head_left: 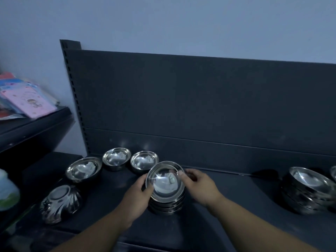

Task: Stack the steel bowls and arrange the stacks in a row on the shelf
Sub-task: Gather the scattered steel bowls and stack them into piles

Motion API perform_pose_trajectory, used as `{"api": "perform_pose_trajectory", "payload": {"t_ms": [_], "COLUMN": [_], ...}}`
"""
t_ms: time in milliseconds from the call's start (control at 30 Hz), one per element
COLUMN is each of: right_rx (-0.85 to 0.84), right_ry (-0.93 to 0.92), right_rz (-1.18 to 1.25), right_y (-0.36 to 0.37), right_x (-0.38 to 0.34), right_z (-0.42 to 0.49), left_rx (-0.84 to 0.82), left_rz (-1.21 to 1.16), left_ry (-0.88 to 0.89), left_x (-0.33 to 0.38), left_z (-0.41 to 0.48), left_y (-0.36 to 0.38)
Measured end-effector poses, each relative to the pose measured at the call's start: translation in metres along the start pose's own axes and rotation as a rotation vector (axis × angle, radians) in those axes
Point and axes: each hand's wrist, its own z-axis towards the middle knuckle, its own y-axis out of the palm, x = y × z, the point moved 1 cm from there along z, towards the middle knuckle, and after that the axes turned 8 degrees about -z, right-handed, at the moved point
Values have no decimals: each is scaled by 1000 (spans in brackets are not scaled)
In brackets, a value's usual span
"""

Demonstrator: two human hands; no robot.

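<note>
A stack of several steel bowls (166,204) stands in the middle of the dark shelf (227,197). Its top bowl (165,180) is tilted toward me. My left hand (141,194) grips that bowl's left rim with thumb inside. My right hand (197,182) pinches its right rim. Three single upright bowls sit behind and to the left: one (83,169), another (116,158), a third (143,160). An upturned fluted bowl (61,202) lies at the front left. A finished stack (307,190) stands at the right.
The shelf's dark back panel (200,106) rises behind the bowls. A neighbouring shelf at the left carries pink and blue packets (27,99). A pale bottle (8,191) shows at the left edge. Another bowl's rim (333,172) pokes in at the far right.
</note>
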Motion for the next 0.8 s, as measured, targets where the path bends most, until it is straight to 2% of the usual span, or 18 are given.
{"api": "perform_pose_trajectory", "payload": {"t_ms": [133, 200, 300, 467, 800], "right_rx": [-192, -199, -94, 91, 289], "right_ry": [116, 145, 158, 163, 277], "right_rz": [143, 229, 353, 383, 423], "right_y": [11, 19, 25, 6, -111], "right_x": [10, 13, 17, 40, 117], "right_z": [-26, -33, -39, -52, -94], "left_rx": [-122, -166, -218, -314, -541], "left_rz": [-193, -214, -241, -237, -137], "left_ry": [-114, -116, -105, -79, -63], "left_x": [-2, -1, 2, 11, 41], "left_z": [1, 2, 5, 4, -16], "left_y": [2, 3, 10, 44, 189]}}
